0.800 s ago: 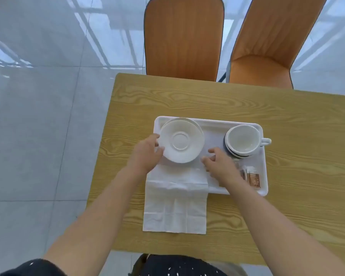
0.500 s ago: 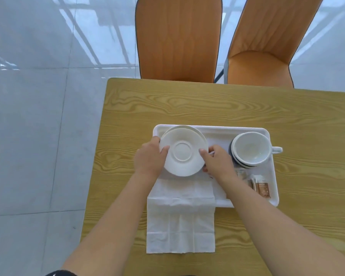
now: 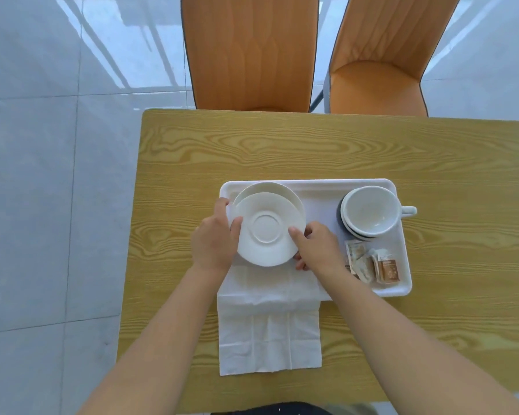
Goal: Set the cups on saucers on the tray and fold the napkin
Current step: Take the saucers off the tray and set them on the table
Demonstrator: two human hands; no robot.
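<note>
A white saucer (image 3: 267,232) is held a little above the left end of the white tray (image 3: 312,184). My left hand (image 3: 215,241) grips its left rim and my right hand (image 3: 316,250) grips its right rim, thumbs on top. The rim of a second white saucer (image 3: 267,187) shows just behind and below it. At the tray's right end, white cups (image 3: 369,212) sit nested, handle pointing right. A white napkin (image 3: 268,324) lies unfolded in front of the tray, its far edge over the tray's near rim.
Small brown sachets (image 3: 372,263) lie in the tray's near right corner. The tray stands on a wooden table (image 3: 282,151) whose left edge is close to the tray. Two orange chairs (image 3: 249,52) stand at the far side. Grey tiled floor lies to the left.
My right hand moved left and took hold of the saucer's right rim. The saucer has shifted slightly toward me, uncovering a second saucer behind it.
</note>
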